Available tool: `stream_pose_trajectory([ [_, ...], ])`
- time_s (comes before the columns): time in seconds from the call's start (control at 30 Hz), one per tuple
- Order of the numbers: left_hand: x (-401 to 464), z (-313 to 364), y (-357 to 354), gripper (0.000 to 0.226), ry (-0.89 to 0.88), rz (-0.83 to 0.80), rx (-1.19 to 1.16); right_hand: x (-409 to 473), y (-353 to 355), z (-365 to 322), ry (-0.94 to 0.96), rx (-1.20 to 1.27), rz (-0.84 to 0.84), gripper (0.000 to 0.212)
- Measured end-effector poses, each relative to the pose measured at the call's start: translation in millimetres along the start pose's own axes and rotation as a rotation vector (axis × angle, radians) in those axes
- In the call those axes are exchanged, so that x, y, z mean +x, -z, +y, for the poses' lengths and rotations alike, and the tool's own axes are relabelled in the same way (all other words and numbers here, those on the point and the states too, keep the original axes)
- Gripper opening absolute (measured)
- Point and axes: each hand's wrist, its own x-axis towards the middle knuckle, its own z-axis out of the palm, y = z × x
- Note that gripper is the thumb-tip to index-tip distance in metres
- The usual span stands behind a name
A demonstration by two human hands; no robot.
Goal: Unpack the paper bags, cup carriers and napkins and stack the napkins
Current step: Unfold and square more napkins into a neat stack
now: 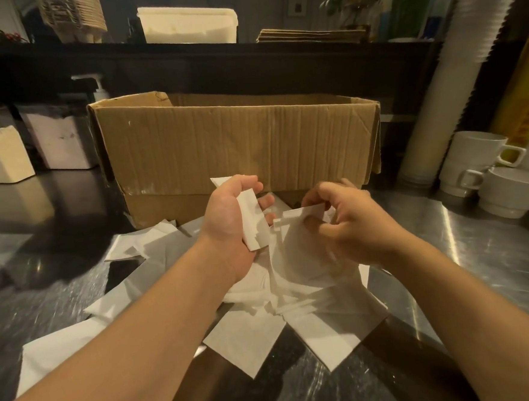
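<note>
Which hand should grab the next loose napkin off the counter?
Right hand, probably. It only pinches a napkin or two, and can pass them over. The left hand grips the gathered napkin stack, so it should hold. Loose napkins lie below both.

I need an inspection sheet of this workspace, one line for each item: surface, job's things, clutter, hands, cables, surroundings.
Surface: shiny metal counter, reflective.
Job's things: loose white napkins scattered flat on the counter; a small stack of napkins in the left hand; an open cardboard box behind the hands.
Clutter: white mugs stacked at right; white containers at left.
Hands: left hand grips the stack; right hand pinches one napkin.
Cables: nothing seen.
Surroundings: tall column of stacked white cups at right; dark shelf behind with a white tub.
</note>
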Motion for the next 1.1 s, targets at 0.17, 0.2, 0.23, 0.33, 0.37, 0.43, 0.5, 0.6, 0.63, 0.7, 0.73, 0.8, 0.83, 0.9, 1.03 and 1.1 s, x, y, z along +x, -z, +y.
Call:
stream_pose_trajectory([
  [0.17,-1.3,-0.1,-1.3,0.012,0.006,0.019,-0.037,0.3,1.7,0.2,0.029,0.271,0.150,0.015],
  [0.2,-1.0,0.1,-0.9,0.012,0.005,0.028,-0.036,0.0,4.4,-0.1,0.010,0.440,0.168,0.017],
  [0.23,-0.9,0.3,-0.6,0.012,0.011,0.033,-0.030,-0.2,8.1,-0.9,-0.009,0.635,0.164,0.018],
  [0.33,-1.0,0.3,0.3,0.016,0.051,0.031,0.000,-0.7,20.9,-0.8,-0.063,1.046,0.009,0.004],
  [0.37,-0.8,0.3,0.7,0.017,0.059,0.030,0.001,-1.4,23.7,-1.0,-0.078,1.068,-0.070,0.005],
  [0.43,-0.4,0.4,1.2,0.020,0.074,0.016,-0.019,-3.4,24.1,-4.6,-0.124,1.003,-0.225,0.008],
  [0.5,-1.0,0.6,0.6,0.022,0.087,0.000,-0.023,-4.9,15.9,-8.2,-0.184,0.839,-0.277,0.004],
  [0.6,-2.4,1.0,-0.4,0.014,0.069,-0.001,-0.030,-2.5,-3.2,-9.3,-0.213,0.458,-0.185,0.009],
  [0.63,-3.3,1.3,-0.6,0.013,0.067,-0.005,-0.029,-1.0,-8.6,-8.5,-0.187,0.362,-0.154,0.011],
  [0.7,-4.7,1.6,-0.3,0.013,0.064,-0.015,-0.014,0.2,-14.8,-7.3,-0.126,0.229,-0.112,0.017],
  [0.73,-4.6,1.5,0.3,0.014,0.064,-0.021,-0.004,0.6,-16.2,-6.8,-0.096,0.144,-0.099,0.021],
  [0.8,-4.6,1.2,0.7,0.015,0.067,-0.032,0.015,1.1,-17.6,-5.2,-0.050,0.003,-0.116,0.029],
  [0.83,-4.6,0.9,0.6,0.015,0.066,-0.033,0.016,1.4,-18.0,-4.4,-0.044,-0.023,-0.138,0.032],
  [0.9,-4.6,0.2,0.3,0.015,0.061,-0.035,0.007,1.7,-19.0,-2.3,-0.059,-0.037,-0.174,0.036],
  [1.03,-4.5,-0.3,1.2,0.018,0.049,-0.035,0.014,2.4,-19.9,-0.8,-0.088,-0.045,-0.170,0.031],
  [1.1,-4.9,-0.5,0.4,0.014,0.031,-0.038,0.017,1.7,-17.0,-1.3,-0.087,-0.015,-0.173,0.027],
])
